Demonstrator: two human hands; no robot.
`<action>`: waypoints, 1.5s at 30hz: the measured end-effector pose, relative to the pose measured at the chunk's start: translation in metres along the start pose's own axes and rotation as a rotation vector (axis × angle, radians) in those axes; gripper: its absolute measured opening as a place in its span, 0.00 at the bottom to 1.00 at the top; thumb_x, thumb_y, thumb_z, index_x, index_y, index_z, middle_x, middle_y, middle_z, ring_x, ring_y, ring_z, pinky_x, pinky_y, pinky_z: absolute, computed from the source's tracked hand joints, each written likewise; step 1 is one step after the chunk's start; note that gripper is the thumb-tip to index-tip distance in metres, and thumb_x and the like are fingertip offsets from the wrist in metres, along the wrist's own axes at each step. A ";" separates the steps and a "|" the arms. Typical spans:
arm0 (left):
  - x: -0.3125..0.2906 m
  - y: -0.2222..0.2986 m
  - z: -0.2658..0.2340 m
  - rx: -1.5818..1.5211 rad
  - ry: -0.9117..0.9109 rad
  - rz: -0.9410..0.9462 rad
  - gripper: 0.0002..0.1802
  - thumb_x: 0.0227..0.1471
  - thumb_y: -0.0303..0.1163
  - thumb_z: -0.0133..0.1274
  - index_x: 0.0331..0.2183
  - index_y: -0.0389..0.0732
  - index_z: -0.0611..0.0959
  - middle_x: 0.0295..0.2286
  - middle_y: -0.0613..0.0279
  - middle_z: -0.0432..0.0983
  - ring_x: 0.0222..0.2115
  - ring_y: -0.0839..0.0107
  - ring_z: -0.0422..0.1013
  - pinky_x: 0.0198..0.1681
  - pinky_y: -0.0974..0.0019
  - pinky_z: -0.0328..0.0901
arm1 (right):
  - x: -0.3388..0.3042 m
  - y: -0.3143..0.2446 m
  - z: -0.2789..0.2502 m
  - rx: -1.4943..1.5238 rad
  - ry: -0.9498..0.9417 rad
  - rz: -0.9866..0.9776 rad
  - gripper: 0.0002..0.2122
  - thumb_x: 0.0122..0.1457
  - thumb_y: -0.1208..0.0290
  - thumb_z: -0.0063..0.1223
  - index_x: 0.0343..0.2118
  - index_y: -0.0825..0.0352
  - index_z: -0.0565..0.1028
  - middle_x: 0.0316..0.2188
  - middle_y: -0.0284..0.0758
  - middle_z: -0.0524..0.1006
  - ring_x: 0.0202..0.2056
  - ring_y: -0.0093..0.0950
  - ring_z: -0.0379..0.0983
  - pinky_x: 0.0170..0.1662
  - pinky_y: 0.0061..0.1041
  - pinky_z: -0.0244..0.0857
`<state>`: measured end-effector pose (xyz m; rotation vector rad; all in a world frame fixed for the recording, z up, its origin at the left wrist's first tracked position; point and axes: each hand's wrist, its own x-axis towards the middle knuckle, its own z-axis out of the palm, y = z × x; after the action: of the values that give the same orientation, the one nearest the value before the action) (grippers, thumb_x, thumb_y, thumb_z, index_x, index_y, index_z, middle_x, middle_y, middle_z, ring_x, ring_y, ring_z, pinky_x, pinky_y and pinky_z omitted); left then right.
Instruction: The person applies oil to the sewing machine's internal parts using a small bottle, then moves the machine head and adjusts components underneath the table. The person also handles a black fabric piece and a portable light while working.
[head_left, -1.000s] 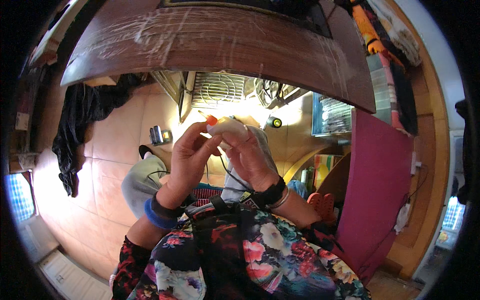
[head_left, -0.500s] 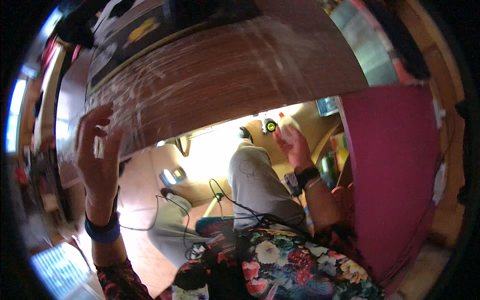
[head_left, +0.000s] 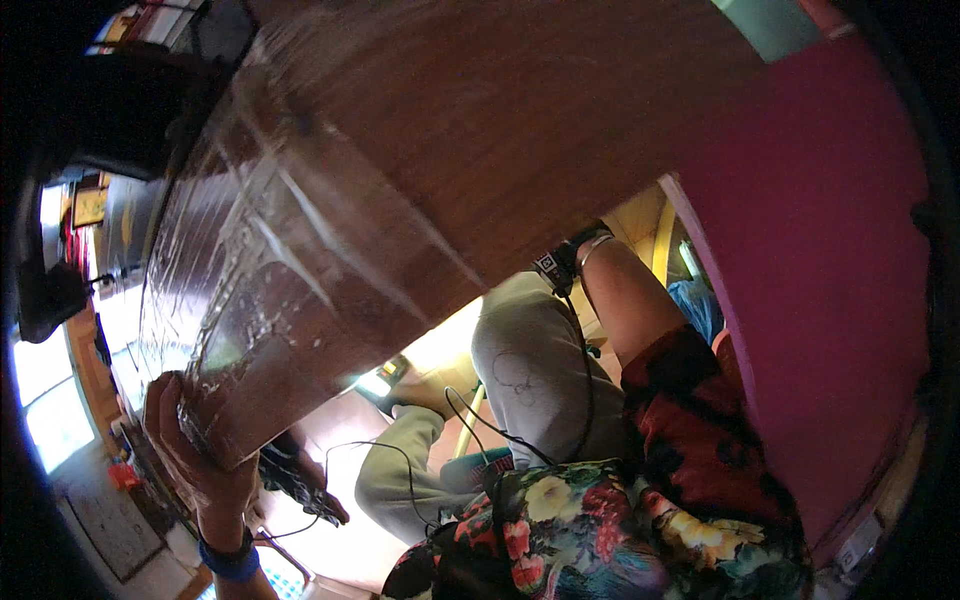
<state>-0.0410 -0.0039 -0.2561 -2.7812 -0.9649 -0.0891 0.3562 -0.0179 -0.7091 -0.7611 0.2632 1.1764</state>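
Observation:
A brown wooden tabletop fills the upper view, with clear plastic film wrinkled over its left side. My left hand is at the near left corner of the tabletop, its fingers closed round the film-covered edge. My right forearm reaches under the near edge on the right. A dark strap with a small square device shows at that wrist. The tabletop hides the right hand, so its fingers and anything in them cannot be seen.
A magenta panel stands along the right. Below the tabletop are my grey-trousered legs, a thin black cable and a lit lamp on the floor. A blue plastic bag lies beside the panel. Bright windows are at the left.
My left hand has gone from raised in the air to the tabletop's corner. My right hand, earlier visible with a whitish red-tipped bottle, has moved under the tabletop. The view has shifted nearer the tabletop.

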 end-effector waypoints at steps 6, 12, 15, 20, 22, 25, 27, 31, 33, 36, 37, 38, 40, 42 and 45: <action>0.008 -0.007 -0.004 0.009 0.069 0.046 0.46 0.47 0.45 0.70 0.61 0.41 0.66 0.57 0.47 0.64 0.59 0.49 0.62 0.61 0.48 0.61 | -0.008 -0.024 -0.032 0.087 -0.120 0.065 0.12 0.61 0.74 0.58 0.47 0.66 0.76 0.40 0.36 0.78 0.47 0.32 0.75 0.55 0.30 0.70; 0.004 -0.009 0.006 0.082 0.231 -0.040 0.46 0.36 0.34 0.73 0.58 0.42 0.70 0.54 0.49 0.69 0.56 0.47 0.66 0.59 0.48 0.63 | -0.105 -0.063 -0.045 -0.061 -0.176 0.123 0.11 0.63 0.73 0.57 0.47 0.65 0.76 0.38 0.34 0.79 0.41 0.26 0.76 0.49 0.28 0.74; 0.003 -0.007 0.008 -0.068 0.256 -0.057 0.48 0.28 0.27 0.72 0.56 0.42 0.73 0.53 0.50 0.71 0.52 0.48 0.69 0.54 0.51 0.69 | -0.147 -0.059 -0.038 -0.131 -0.125 0.150 0.13 0.63 0.66 0.59 0.48 0.64 0.76 0.35 0.34 0.79 0.37 0.27 0.78 0.43 0.28 0.74; 0.000 -0.007 0.011 -0.004 0.260 -0.045 0.49 0.30 0.28 0.73 0.58 0.43 0.72 0.55 0.52 0.70 0.55 0.49 0.69 0.55 0.51 0.69 | -0.173 -0.055 -0.003 -0.031 -0.166 0.248 0.16 0.61 0.65 0.59 0.50 0.66 0.75 0.37 0.36 0.79 0.37 0.29 0.77 0.44 0.32 0.73; -0.004 -0.005 0.011 0.007 0.238 -0.056 0.49 0.31 0.28 0.73 0.58 0.43 0.71 0.56 0.52 0.69 0.56 0.49 0.68 0.56 0.51 0.69 | -0.187 -0.048 0.012 0.108 -0.404 0.321 0.17 0.60 0.64 0.60 0.50 0.66 0.75 0.40 0.37 0.79 0.39 0.30 0.77 0.45 0.34 0.73; -0.004 -0.001 0.011 0.025 0.262 -0.076 0.51 0.33 0.25 0.71 0.61 0.45 0.70 0.61 0.52 0.65 0.61 0.49 0.63 0.60 0.53 0.67 | -0.214 -0.032 0.040 0.251 -0.500 0.447 0.13 0.60 0.66 0.59 0.45 0.62 0.76 0.35 0.34 0.77 0.35 0.27 0.74 0.42 0.31 0.69; -0.001 0.000 0.010 -0.052 0.241 -0.109 0.53 0.34 0.21 0.70 0.63 0.46 0.68 0.64 0.54 0.61 0.64 0.50 0.60 0.62 0.53 0.64 | -0.237 -0.024 0.059 0.309 -0.660 0.567 0.18 0.55 0.64 0.61 0.48 0.60 0.77 0.36 0.33 0.77 0.35 0.28 0.74 0.42 0.37 0.69; 0.000 0.001 0.006 -0.059 0.146 -0.063 0.42 0.49 0.23 0.63 0.64 0.44 0.67 0.62 0.49 0.64 0.63 0.50 0.62 0.65 0.53 0.61 | -0.303 -0.005 0.096 0.279 -0.893 0.723 0.23 0.51 0.66 0.65 0.52 0.62 0.75 0.38 0.35 0.78 0.35 0.31 0.75 0.40 0.34 0.71; -0.002 0.001 0.006 -0.047 0.105 -0.122 0.50 0.40 0.19 0.65 0.65 0.44 0.66 0.63 0.49 0.63 0.63 0.48 0.61 0.65 0.52 0.61 | -0.322 0.014 0.118 0.371 -1.123 0.861 0.19 0.53 0.72 0.64 0.48 0.68 0.75 0.38 0.38 0.79 0.37 0.31 0.78 0.41 0.31 0.74; -0.004 -0.003 0.006 -0.020 0.109 -0.075 0.47 0.43 0.15 0.59 0.66 0.44 0.65 0.63 0.48 0.63 0.64 0.48 0.61 0.67 0.50 0.58 | -0.330 0.031 0.142 0.390 -1.204 0.916 0.18 0.54 0.75 0.65 0.48 0.71 0.75 0.41 0.39 0.80 0.40 0.32 0.80 0.45 0.31 0.77; -0.003 -0.005 0.006 -0.004 0.098 -0.045 0.47 0.44 0.12 0.53 0.66 0.43 0.64 0.64 0.47 0.62 0.64 0.48 0.59 0.68 0.49 0.55 | -0.327 0.030 0.146 0.294 -1.107 0.929 0.18 0.54 0.73 0.67 0.47 0.71 0.75 0.41 0.39 0.80 0.41 0.31 0.80 0.47 0.33 0.76; -0.002 -0.006 0.006 -0.002 0.081 -0.027 0.47 0.44 0.12 0.53 0.66 0.43 0.63 0.64 0.47 0.62 0.64 0.48 0.59 0.68 0.50 0.55 | -0.323 0.029 0.150 0.290 -1.046 0.933 0.19 0.54 0.71 0.68 0.46 0.70 0.75 0.40 0.39 0.80 0.42 0.31 0.80 0.49 0.35 0.76; -0.003 -0.007 0.005 0.042 0.092 0.039 0.47 0.45 0.11 0.52 0.66 0.43 0.63 0.64 0.47 0.61 0.65 0.49 0.59 0.68 0.50 0.56 | -0.318 0.027 0.159 0.257 -1.020 0.963 0.18 0.55 0.75 0.65 0.48 0.70 0.75 0.42 0.40 0.81 0.42 0.31 0.81 0.49 0.34 0.77; -0.005 -0.005 0.007 -0.014 0.079 -0.054 0.46 0.46 0.11 0.53 0.66 0.43 0.63 0.64 0.50 0.61 0.64 0.50 0.60 0.68 0.52 0.56 | -0.317 0.025 0.168 0.215 -1.028 1.023 0.19 0.55 0.76 0.65 0.49 0.70 0.75 0.42 0.40 0.81 0.42 0.32 0.82 0.49 0.33 0.77; -0.008 -0.002 0.011 -0.010 0.111 -0.082 0.45 0.47 0.12 0.53 0.66 0.45 0.64 0.64 0.52 0.61 0.65 0.50 0.59 0.68 0.51 0.56 | -0.318 0.017 0.173 0.046 -1.122 0.969 0.20 0.52 0.78 0.66 0.50 0.69 0.74 0.41 0.40 0.81 0.42 0.33 0.82 0.48 0.33 0.77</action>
<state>-0.0483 -0.0051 -0.2680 -2.7131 -1.0530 -0.2578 0.1839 -0.1334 -0.4122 0.2228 -0.3364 2.3085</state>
